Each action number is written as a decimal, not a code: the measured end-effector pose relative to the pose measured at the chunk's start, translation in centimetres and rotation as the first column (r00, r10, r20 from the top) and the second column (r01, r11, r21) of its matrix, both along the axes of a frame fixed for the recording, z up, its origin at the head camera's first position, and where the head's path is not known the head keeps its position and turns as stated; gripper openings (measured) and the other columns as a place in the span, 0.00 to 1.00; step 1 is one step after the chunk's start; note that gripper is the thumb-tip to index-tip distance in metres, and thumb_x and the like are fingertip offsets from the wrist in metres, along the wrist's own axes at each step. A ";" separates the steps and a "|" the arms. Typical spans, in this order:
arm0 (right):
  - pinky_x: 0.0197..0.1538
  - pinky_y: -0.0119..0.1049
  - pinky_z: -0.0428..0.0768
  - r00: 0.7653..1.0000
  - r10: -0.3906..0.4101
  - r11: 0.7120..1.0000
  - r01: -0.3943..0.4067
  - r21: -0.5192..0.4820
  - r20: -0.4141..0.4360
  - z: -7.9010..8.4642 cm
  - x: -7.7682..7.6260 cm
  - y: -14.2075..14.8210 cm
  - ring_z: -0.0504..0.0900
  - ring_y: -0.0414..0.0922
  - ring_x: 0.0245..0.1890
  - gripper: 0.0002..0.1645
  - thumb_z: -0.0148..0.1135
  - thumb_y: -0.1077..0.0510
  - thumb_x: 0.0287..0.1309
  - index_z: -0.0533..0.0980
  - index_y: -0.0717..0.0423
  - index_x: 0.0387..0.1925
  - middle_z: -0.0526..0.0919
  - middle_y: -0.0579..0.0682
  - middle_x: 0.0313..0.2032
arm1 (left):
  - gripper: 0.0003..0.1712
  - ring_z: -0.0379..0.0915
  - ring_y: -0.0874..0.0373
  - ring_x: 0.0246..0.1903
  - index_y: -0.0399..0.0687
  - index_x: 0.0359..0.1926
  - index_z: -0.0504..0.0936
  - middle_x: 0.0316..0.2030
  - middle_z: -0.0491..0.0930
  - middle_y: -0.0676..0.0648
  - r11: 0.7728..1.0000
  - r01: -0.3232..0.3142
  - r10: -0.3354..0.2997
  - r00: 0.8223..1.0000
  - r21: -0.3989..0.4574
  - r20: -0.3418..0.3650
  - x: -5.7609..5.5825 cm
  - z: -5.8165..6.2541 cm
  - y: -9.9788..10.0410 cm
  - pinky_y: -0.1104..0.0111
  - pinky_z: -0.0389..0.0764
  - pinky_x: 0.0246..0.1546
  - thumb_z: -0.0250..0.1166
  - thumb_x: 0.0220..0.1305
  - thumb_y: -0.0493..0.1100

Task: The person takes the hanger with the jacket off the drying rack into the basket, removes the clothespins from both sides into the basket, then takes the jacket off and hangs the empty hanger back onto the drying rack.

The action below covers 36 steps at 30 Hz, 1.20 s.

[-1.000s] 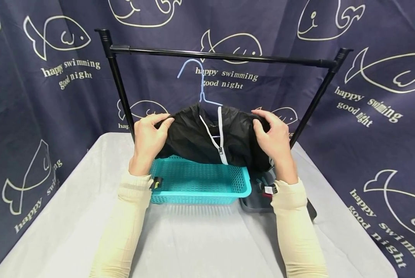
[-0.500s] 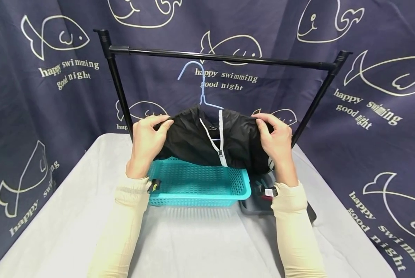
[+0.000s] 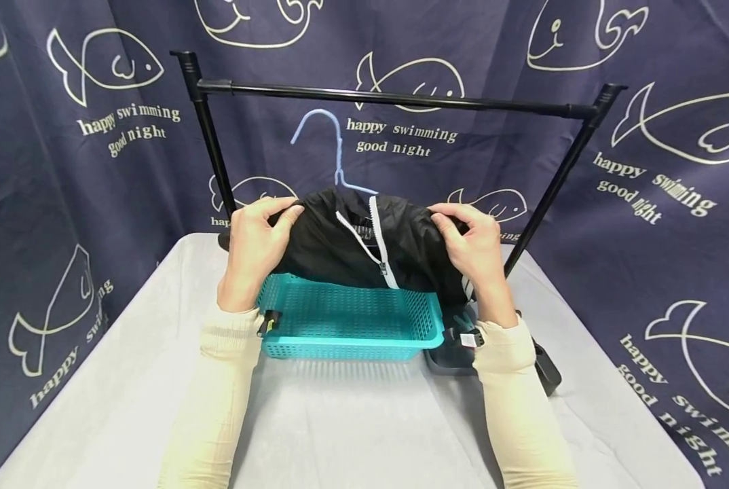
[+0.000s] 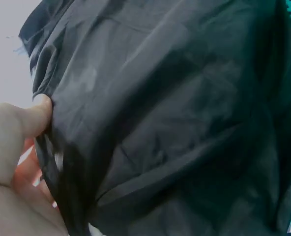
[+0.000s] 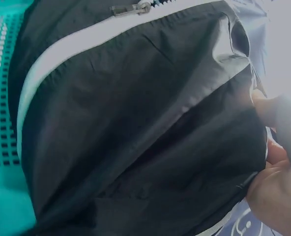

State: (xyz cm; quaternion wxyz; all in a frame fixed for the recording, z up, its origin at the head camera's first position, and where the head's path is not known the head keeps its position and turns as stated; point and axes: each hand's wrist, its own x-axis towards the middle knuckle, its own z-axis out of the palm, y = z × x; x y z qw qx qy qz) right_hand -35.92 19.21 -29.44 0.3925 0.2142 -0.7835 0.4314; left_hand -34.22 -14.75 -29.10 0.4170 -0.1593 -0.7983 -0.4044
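Note:
A black jacket with a white front zipper hangs between both hands, above a teal basket. My left hand pinches its left shoulder between thumb and fingers; in the left wrist view the thumb presses on the dark cloth. The right hand pinches the other shoulder, and the right wrist view shows those fingers at the cloth's edge. Out of the collar rises the hook of a light blue hanger; most of the hanger is hidden inside the jacket. The zipper is partly undone at the neck.
Behind the jacket stands a black rack with a crossbar, above the hook's height. The teal basket sits on the white-covered table. A dark grey tray lies to its right, partly hidden by the right arm.
The hanger's hook and the jacket's collar have shifted a little to the left. The right hand has moved slightly inward and down. Both hands keep their pinch on the shoulders.

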 end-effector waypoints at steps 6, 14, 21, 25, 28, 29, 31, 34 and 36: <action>0.48 0.28 0.75 1.000 0.021 0.999 -0.021 0.048 0.008 -0.4 0.3 -1.8 0.85 0.43 0.42 0.07 0.74 0.60 0.61 0.90 0.50 0.41 0.91 0.49 0.39 | 0.09 0.83 0.50 0.35 0.46 0.45 0.93 0.33 0.88 0.44 1.000 0.016 -0.017 0.998 -0.013 -0.053 0.0 0.0 0.4 0.59 0.77 0.38 0.73 0.66 0.40; 0.52 0.35 0.78 0.997 0.011 0.995 -0.019 0.100 0.081 -0.4 0.7 -2.8 0.87 0.44 0.46 0.07 0.73 0.58 0.62 0.90 0.51 0.42 0.91 0.49 0.41 | 0.08 0.83 0.49 0.37 0.43 0.45 0.92 0.33 0.87 0.43 1.000 0.017 -0.015 0.996 0.013 -0.090 0.1 0.2 1.2 0.58 0.78 0.40 0.72 0.66 0.38; 0.53 0.42 0.77 0.999 -0.021 0.987 0.028 0.160 -0.047 0.1 1.8 -3.5 0.85 0.46 0.47 0.14 0.69 0.58 0.60 0.89 0.44 0.47 0.90 0.45 0.44 | 0.09 0.84 0.49 0.35 0.42 0.45 0.92 0.33 0.88 0.42 0.998 0.039 -0.033 0.992 0.049 -0.125 0.1 -0.2 1.6 0.60 0.79 0.39 0.73 0.64 0.35; 0.58 0.45 0.76 0.982 0.063 0.976 -0.024 0.215 -0.176 0.4 2.4 -4.6 0.84 0.50 0.52 0.22 0.68 0.56 0.62 0.85 0.46 0.58 0.88 0.46 0.52 | 0.09 0.85 0.49 0.36 0.42 0.45 0.92 0.34 0.88 0.42 0.998 0.042 -0.035 0.989 0.049 -0.140 0.2 -0.2 2.0 0.59 0.80 0.39 0.73 0.64 0.36; 0.61 0.46 0.76 0.977 0.132 0.960 -0.084 0.268 -0.167 0.3 2.7 -5.5 0.82 0.51 0.55 0.25 0.70 0.54 0.64 0.82 0.47 0.63 0.86 0.48 0.57 | 0.09 0.84 0.48 0.35 0.41 0.44 0.92 0.33 0.88 0.42 0.998 0.036 -0.030 0.988 0.043 -0.153 0.3 -0.2 2.1 0.59 0.80 0.39 0.73 0.63 0.35; 0.60 0.47 0.76 0.977 0.145 0.956 -0.098 0.277 -0.155 0.2 2.8 -5.8 0.82 0.52 0.54 0.25 0.70 0.54 0.65 0.81 0.47 0.63 0.86 0.48 0.57 | 0.09 0.84 0.48 0.35 0.41 0.44 0.92 0.33 0.87 0.42 0.999 0.036 -0.029 0.987 0.040 -0.156 0.4 -0.2 2.2 0.59 0.80 0.39 0.73 0.63 0.35; 0.58 0.47 0.77 0.979 0.153 0.951 -0.108 0.290 -0.138 -0.1 2.8 -6.0 0.83 0.52 0.52 0.25 0.72 0.54 0.64 0.82 0.48 0.62 0.86 0.50 0.55 | 0.09 0.83 0.48 0.35 0.41 0.44 0.93 0.32 0.87 0.42 0.999 0.035 -0.030 0.986 0.030 -0.161 0.4 -0.3 2.4 0.59 0.80 0.39 0.73 0.63 0.35; 0.55 0.46 0.79 0.984 0.117 0.956 -0.076 0.284 -0.132 -0.4 2.7 -6.0 0.84 0.51 0.48 0.20 0.73 0.57 0.62 0.85 0.51 0.56 0.88 0.52 0.49 | 0.08 0.82 0.48 0.34 0.40 0.43 0.93 0.31 0.87 0.42 0.999 0.044 -0.040 0.986 0.020 -0.164 0.3 -0.4 2.6 0.59 0.79 0.38 0.73 0.62 0.34; 0.52 0.46 0.80 0.987 0.082 0.960 -0.041 0.277 -0.136 -0.4 2.5 -5.8 0.85 0.51 0.45 0.15 0.73 0.59 0.62 0.87 0.53 0.51 0.89 0.52 0.44 | 0.08 0.82 0.48 0.34 0.41 0.43 0.93 0.31 0.87 0.42 0.999 0.047 -0.043 0.984 0.018 -0.170 0.2 -0.4 2.8 0.59 0.79 0.38 0.73 0.62 0.34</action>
